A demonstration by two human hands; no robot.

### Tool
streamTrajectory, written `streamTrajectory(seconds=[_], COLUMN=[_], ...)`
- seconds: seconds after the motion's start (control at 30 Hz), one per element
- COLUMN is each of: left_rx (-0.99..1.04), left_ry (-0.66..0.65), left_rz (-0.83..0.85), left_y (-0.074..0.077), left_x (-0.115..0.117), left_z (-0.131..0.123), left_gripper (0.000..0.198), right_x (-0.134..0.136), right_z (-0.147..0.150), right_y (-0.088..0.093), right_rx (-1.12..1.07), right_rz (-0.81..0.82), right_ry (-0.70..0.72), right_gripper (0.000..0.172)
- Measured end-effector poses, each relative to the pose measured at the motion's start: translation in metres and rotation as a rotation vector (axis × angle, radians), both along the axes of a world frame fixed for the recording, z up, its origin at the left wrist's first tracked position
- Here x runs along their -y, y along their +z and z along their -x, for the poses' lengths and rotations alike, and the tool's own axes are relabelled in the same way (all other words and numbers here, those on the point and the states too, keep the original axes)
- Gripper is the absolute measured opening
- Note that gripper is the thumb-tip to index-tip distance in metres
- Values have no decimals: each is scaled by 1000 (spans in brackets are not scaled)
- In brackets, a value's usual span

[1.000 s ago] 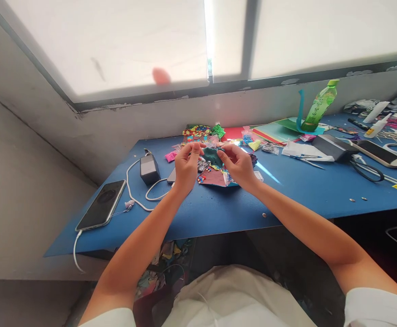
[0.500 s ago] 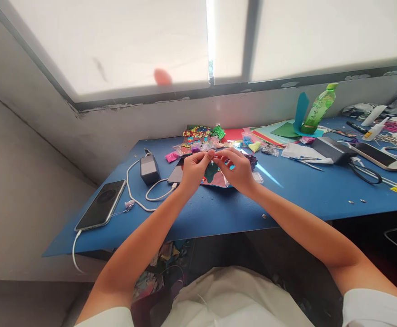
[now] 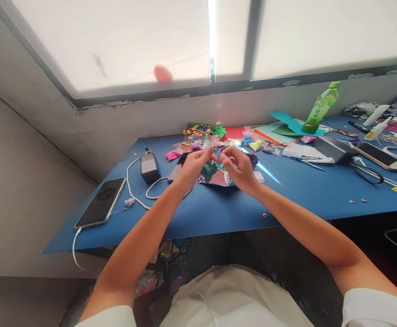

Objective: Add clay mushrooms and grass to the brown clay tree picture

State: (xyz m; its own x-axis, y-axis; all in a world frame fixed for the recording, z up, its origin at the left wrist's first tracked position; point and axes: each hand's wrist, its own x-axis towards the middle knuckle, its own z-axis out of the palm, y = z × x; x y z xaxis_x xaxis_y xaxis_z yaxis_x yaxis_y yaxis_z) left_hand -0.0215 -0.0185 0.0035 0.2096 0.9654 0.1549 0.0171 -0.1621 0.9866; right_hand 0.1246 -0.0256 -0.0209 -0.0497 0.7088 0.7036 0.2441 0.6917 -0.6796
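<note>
1. Right hand [image 3: 238, 169]: now slightly apart from left hand [image 3: 195, 166], their fingertips having met earlier; fingertips drawn together, and I cannot tell what they grasp.
2. Left hand: pinching, as I see it, dark green piece [image 3: 208, 170].
3. Dark green piece: hanging over pinkish mat [image 3: 215, 180].

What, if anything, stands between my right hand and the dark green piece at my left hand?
Nothing visible: just a small gap separates the right hand from the dark green piece at the left hand. The pink sheet shows behind.
</note>
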Motion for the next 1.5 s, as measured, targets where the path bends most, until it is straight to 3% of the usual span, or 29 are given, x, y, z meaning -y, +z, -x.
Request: streamTrajectory(seconds=[0.17,0.4,0.63,0.93,1.13,1.5], left_rx=[21,42,10,-9,-43,-209], left_ry=[28,135,-44,-89,-26,35], left_rz=[77,69,62,-20,-159,-359], left_y=[-1,1,3,2,4,5], left_x=[-1,-6,1,3,3,5], left_z=[-1,-3,-3,-2,-1,2], left_gripper=[30,14,3,25,23,15], right_x=[-4,-6,-10,-9,-8,-13], right_z=[-3,-3,-4,-7,-8,-10], right_y=[-2,0,-2,1,3,-2], right_rx=[-8,-11,-13,51,134,200], right_rz=[29,-37,-52,-230,-385,-450], right_ry=[-35,-54,-45,-70,-108,-127], right_gripper=[55,35,32,37,29,20])
